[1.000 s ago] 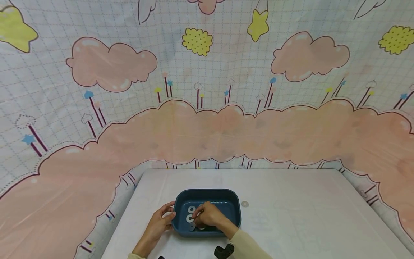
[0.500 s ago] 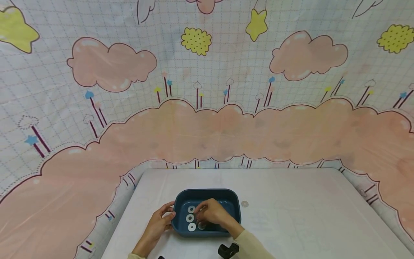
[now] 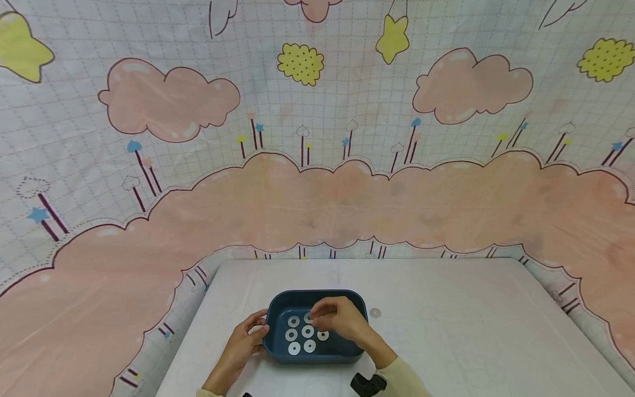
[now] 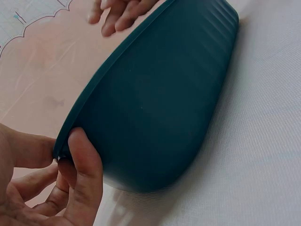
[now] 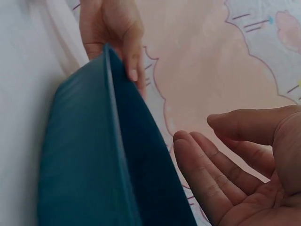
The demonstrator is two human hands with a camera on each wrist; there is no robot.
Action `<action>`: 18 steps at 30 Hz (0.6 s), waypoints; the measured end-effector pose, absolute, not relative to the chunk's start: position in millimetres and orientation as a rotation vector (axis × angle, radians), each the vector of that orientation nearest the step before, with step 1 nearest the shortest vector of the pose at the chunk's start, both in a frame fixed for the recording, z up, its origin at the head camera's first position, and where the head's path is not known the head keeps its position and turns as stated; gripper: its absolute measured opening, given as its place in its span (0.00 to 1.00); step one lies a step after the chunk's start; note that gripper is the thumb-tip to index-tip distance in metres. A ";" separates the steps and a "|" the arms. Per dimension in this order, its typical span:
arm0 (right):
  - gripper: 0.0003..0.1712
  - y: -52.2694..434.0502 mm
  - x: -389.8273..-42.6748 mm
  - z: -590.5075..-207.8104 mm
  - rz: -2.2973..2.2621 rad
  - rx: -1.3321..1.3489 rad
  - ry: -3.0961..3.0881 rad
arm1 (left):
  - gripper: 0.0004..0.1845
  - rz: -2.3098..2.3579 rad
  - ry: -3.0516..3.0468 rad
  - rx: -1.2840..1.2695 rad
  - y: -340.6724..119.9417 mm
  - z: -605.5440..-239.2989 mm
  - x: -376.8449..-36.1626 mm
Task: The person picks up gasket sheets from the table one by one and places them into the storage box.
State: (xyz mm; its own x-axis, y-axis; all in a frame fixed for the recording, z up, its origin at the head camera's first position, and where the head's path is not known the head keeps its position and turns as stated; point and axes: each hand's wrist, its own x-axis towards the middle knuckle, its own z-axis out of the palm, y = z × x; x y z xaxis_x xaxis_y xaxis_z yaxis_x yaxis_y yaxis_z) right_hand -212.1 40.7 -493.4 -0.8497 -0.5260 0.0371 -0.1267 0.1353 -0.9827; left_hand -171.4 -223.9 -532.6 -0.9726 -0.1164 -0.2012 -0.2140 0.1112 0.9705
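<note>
Lifting away from the washers (image 3: 307,332), my right hand (image 3: 342,322) is now hovering empty, fingers relaxed, over the blue tray (image 3: 278,353) near the tabletop's (image 3: 446,331) front edge. Six washers are lying uncovered in it, while my left hand (image 3: 245,344) is gripping its left rim.

No readable text, label or number shows anywhere.

A dark teal-blue tub (image 3: 317,300) holds silvery-white washers (image 3: 307,331). Under the tub lies a plain white tablecloth (image 3: 446,342). Behind the tub hangs a backdrop (image 3: 317,165) of pale grid, pink clouds, yellow stars and blue-tipped dark stems. A cream sleeve (image 3: 402,383) shows nearest the tub.
</note>
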 end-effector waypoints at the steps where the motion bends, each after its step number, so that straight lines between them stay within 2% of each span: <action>1: 0.11 43.6 -211.7 -491.5 -1.782 -0.632 2.093 | 0.24 2.020 2.286 -0.337 -223.7 -532.1 -171.2; 18: 0.15 88.0 -217.1 -481.4 -1.889 -0.670 2.213 | 0.24 2.012 2.271 -0.343 -227.3 -530.0 -180.6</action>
